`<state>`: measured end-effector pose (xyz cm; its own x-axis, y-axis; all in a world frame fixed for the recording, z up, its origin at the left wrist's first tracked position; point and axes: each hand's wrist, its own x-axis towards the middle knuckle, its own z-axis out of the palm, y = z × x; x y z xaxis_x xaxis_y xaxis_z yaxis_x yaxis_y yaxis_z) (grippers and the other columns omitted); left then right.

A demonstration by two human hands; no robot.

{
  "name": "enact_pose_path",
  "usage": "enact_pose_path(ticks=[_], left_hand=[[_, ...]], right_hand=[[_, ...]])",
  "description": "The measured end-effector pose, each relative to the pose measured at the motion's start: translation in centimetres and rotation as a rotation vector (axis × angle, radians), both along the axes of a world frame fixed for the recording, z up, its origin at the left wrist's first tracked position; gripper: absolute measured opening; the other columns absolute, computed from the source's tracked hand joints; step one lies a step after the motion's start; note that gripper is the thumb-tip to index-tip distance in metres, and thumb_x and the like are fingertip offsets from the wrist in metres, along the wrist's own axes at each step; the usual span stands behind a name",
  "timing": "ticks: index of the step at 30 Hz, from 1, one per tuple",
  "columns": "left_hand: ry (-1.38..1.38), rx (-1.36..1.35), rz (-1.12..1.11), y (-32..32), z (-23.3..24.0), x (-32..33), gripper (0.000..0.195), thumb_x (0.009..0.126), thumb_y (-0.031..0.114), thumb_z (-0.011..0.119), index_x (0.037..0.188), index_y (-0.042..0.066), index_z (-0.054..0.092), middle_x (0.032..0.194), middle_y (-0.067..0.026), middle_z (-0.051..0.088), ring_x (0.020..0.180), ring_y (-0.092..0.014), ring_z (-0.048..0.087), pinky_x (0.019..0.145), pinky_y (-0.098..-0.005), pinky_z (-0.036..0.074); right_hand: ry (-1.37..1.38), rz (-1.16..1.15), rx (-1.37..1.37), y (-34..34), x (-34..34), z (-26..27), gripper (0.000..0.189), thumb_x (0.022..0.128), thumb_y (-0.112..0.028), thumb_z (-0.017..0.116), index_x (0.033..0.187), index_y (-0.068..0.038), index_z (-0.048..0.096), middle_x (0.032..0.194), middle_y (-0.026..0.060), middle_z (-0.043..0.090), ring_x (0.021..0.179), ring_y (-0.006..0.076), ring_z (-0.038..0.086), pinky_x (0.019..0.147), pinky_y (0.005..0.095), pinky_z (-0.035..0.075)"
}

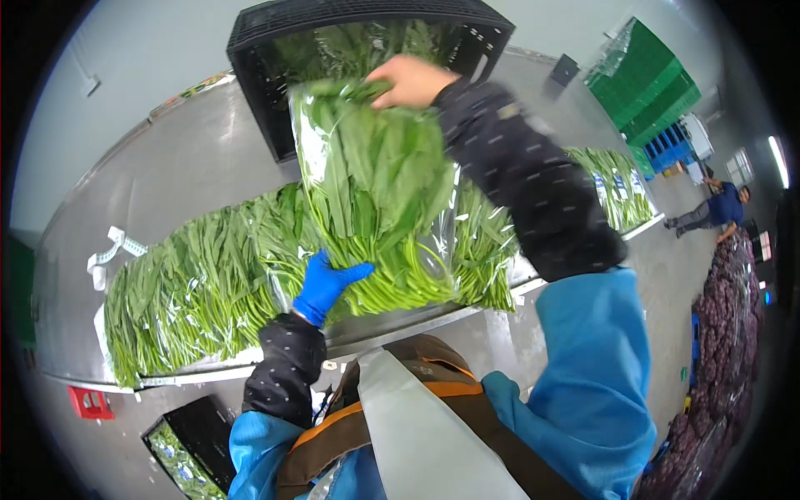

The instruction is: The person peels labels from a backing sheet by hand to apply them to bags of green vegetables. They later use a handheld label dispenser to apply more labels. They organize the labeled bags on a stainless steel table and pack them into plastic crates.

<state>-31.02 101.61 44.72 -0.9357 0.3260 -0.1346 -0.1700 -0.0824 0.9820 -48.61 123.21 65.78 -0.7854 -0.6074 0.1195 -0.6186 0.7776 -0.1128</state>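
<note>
A clear plastic bag of leafy green vegetables [375, 181] is held up before me, leaves at the top and stems at the bottom. My right hand [415, 81], bare, grips the top of the bag. In a blue glove, my left hand [328, 281] is at the bag's lower left side, thumb across the front near the stems; its other fingers are partly hidden. Left of it, a row of bagged greens [194, 287] lies packed along the metal table. More bagged greens [481, 244] lie behind my right forearm. Beyond the bag, a black plastic crate [262, 94] with greens inside opens towards me.
The metal table [169, 162] has a raised front edge. White label strips [115, 247] lie at the left. Below are a red stool [90, 403] and a black crate of bagged greens [187, 450]. At right are more bags [615, 187], purple produce [719, 350] and a person [719, 206].
</note>
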Motion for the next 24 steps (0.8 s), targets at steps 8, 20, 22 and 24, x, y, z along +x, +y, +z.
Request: enact_pose_path(ticks=[8,20,22,24], left_hand=[[-0.14,-0.339,-0.034,2.9,-14.5,0.7,0.054,0.068,0.031,0.078,0.104,-0.005,0.06,0.1,-0.0133,0.065,0.089,-0.022,0.061,0.081,-0.0339,0.046],[0.631,-0.689,0.22,11.3,-3.2,6.7,0.075,0.073,0.006,0.067,0.138,0.004,0.029,0.139,-0.016,0.035,0.125,-0.026,0.038,0.101,-0.0357,0.032],[0.536,-0.568,0.183,15.5,-3.3,4.8,0.073,0.074,0.006,0.067,0.137,0.004,0.031,0.136,-0.0146,0.039,0.122,-0.025,0.041,0.1,-0.0355,0.033],[0.334,-0.425,0.073,19.3,-4.8,2.5,0.07,0.076,0.013,0.07,0.135,0.004,0.034,0.132,-0.0168,0.042,0.112,-0.025,0.049,0.093,-0.0338,0.039]], right_hand=[[-0.094,-0.706,-0.499,16.1,15.4,-17.8,0.054,0.081,-0.039,0.064,0.115,0.001,0.051,0.099,0.0217,0.06,0.096,0.0284,0.059,0.08,0.0353,0.046],[-0.438,-1.025,-1.422,20.5,24.4,-29.1,0.063,0.065,-0.019,0.081,0.114,0.007,0.051,0.108,0.0146,0.059,0.096,0.0241,0.057,0.083,0.0345,0.045],[-0.536,-0.912,-1.551,23.7,25.7,-24.6,0.054,0.068,-0.006,0.076,0.114,0.005,0.051,0.105,0.0119,0.06,0.092,0.0213,0.058,0.081,0.0336,0.046],[-0.605,-0.844,-1.584,29.9,27.5,-19.8,0.05,0.068,-0.001,0.074,0.113,0.004,0.051,0.101,0.0099,0.06,0.085,0.0196,0.059,0.078,0.031,0.047]])
